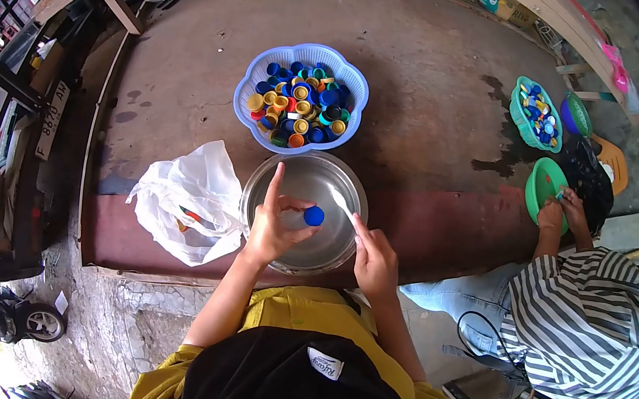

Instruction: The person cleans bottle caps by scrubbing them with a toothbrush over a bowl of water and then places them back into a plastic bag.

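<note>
My left hand (273, 226) pinches a blue bottle cap (314, 216) between thumb and fingers, with the index finger pointing up. In my right hand (375, 258) is a slim white toothbrush-like tool (342, 202), its far end tilted toward the cap. Both hands are over a round metal basin (288, 259) at the table's near edge. Just behind the basin stands a blue plastic basket (248, 79) full of bottle caps (300, 107) in blue, yellow, red, green and orange. A white plastic bag (195, 182) with a few coloured caps inside lies left of the basin.
At the right, a person in a striped top (588, 319) works with both hands (562, 213) at a green basin (538, 185). Beyond it is a green basket (518, 113) of caps. The brown table (435, 77) has dark wet patches at right. A wooden bench (118, 4) borders the left.
</note>
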### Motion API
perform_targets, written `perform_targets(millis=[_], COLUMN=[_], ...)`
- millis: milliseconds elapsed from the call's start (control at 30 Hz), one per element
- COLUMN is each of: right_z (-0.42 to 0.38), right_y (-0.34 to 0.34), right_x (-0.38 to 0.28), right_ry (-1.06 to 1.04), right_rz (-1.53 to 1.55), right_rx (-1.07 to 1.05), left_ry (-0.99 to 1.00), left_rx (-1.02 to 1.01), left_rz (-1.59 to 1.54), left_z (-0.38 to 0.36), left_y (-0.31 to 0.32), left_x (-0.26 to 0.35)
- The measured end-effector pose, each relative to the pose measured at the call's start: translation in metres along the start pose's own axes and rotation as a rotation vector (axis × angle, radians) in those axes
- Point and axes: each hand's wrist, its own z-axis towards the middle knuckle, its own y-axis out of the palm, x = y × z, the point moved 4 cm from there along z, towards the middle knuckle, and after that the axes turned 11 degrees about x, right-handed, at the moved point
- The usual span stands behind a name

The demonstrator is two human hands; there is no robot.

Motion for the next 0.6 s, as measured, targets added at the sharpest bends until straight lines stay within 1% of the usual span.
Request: perform_targets(millis=[33, 133, 167, 267, 300, 367, 400, 433, 467, 533, 567, 600], right_z=[-0.003, -0.014, -0.012, 0.0, 0.0, -0.007, -0.01, -0.008, -0.005, 0.005, 0.004, -0.001], right_y=[0.0, 0.007, 0.008, 0.003, 0.001, 0.004, 0.006, 0.005, 0.002, -0.004, -0.006, -0.004], right_x=[-0.001, -0.014, -0.009, -0.011, -0.012, -0.017, -0.019, -0.016, -0.013, -0.01, -0.013, -0.016], right_ry=[-0.082, -0.185, -0.13, -0.092, -0.084, -0.185, -0.235, -0.153, -0.123, -0.067, -0.14, -0.185], right_rz=[0.013, -0.01, 0.026, -0.095, -0.068, -0.058, -0.052, -0.002, -0.036, -0.1, -0.059, -0.055], right_rx=[0.026, -0.148, -0.141, -0.032, -0.024, -0.096, -0.131, -0.113, -0.072, 0.008, 0.013, -0.052], left_ry=[-0.007, 0.018, 0.035, -0.037, -0.015, 0.021, 0.004, -0.014, -0.035, -0.028, -0.021, -0.025], left_rx=[-0.001, -0.018, -0.027, -0.003, -0.005, -0.008, -0.012, -0.016, -0.018, 0.003, 0.012, 0.002], left_rz=[0.006, 0.012, 0.011, -0.078, -0.07, -0.057, -0.038, -0.019, -0.002, -0.089, -0.13, -0.144], left_z=[0.0, 0.001, 0.002, 0.001, 0.003, 0.003, 0.004, 0.004, 0.003, 0.0, 0.0, 0.001], left_y=[-0.001, -0.003, -0.003, 0.0, -0.001, -0.002, -0.003, -0.004, -0.004, -0.002, -0.003, -0.003], left_x=[-0.001, 0.007, 0.01, -0.003, -0.002, 0.001, 0.002, 0.003, 0.002, -0.001, -0.001, -0.001])
